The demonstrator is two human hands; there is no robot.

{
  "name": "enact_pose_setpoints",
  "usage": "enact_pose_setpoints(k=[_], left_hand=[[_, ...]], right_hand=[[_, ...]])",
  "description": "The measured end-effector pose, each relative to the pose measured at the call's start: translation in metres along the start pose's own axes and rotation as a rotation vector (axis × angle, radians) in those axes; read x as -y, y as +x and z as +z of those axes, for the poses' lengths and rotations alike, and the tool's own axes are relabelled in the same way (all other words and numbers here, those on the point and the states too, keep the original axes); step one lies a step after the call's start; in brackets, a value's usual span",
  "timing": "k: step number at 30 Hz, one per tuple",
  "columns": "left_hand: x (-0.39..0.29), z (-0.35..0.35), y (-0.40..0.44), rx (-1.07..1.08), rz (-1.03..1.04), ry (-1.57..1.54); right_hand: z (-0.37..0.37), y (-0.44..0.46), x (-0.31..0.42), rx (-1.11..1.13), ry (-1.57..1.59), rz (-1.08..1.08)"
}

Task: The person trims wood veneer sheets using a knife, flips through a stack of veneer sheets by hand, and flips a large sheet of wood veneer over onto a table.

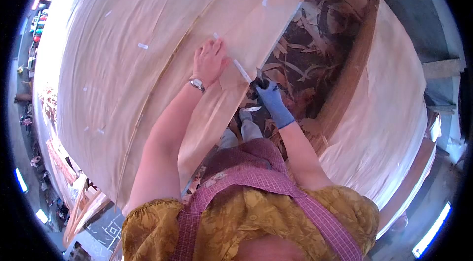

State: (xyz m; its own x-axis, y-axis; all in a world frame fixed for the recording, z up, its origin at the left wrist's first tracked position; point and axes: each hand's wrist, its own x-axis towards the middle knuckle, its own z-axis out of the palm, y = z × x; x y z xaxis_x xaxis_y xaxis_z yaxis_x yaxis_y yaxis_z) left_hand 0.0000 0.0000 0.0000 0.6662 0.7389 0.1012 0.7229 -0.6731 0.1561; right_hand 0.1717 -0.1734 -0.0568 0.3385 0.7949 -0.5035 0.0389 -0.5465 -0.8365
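Observation:
A large, pale wood veneer sheet (pixel 236 9) lies in front of me, with short white tape pieces (pixel 143 46) stuck on it. My left hand (pixel 211 62), bare and wearing a wristwatch (pixel 197 84), rests on the sheet with its fingers spread. Just right of those fingers, a longer white strip (pixel 241 70) runs toward the sheet's edge. At that edge my right hand (pixel 269 94), in a grey-blue glove with dark fingertips, is closed around a small dark tool (pixel 259 79). Fingers partly hide the tool, so its kind is unclear.
A thin, long stick (pixel 170 61) lies across the sheet, left of my left arm. Veneer scraps (pixel 310 29) litter the dark floor beyond the edge. To the right stands another veneer stack (pixel 384 93) with a brown side. My feet are below the sheet's edge.

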Motion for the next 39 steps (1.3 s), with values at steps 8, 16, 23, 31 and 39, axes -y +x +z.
enact_pose_setpoints(k=[8,16,23,31,39], left_hand=[[-0.026,0.000,-0.062,0.104,0.337,-0.110],[-0.039,0.007,-0.101,0.035,0.412,-0.080],[-0.033,-0.014,-0.094,0.061,-0.223,-0.325],[-0.029,-0.011,-0.095,-0.125,-0.363,-0.056],[-0.028,-0.008,-0.092,-0.050,-0.354,0.012]], right_hand=[[0.041,-0.058,-0.016,0.073,0.549,0.256],[0.003,-0.052,-0.026,-0.246,-0.705,-0.426],[-0.004,0.001,0.047,0.019,-0.157,-0.539],[0.056,0.045,0.102,0.322,-0.096,-0.280],[0.060,0.062,0.097,0.384,-0.164,-0.101]])
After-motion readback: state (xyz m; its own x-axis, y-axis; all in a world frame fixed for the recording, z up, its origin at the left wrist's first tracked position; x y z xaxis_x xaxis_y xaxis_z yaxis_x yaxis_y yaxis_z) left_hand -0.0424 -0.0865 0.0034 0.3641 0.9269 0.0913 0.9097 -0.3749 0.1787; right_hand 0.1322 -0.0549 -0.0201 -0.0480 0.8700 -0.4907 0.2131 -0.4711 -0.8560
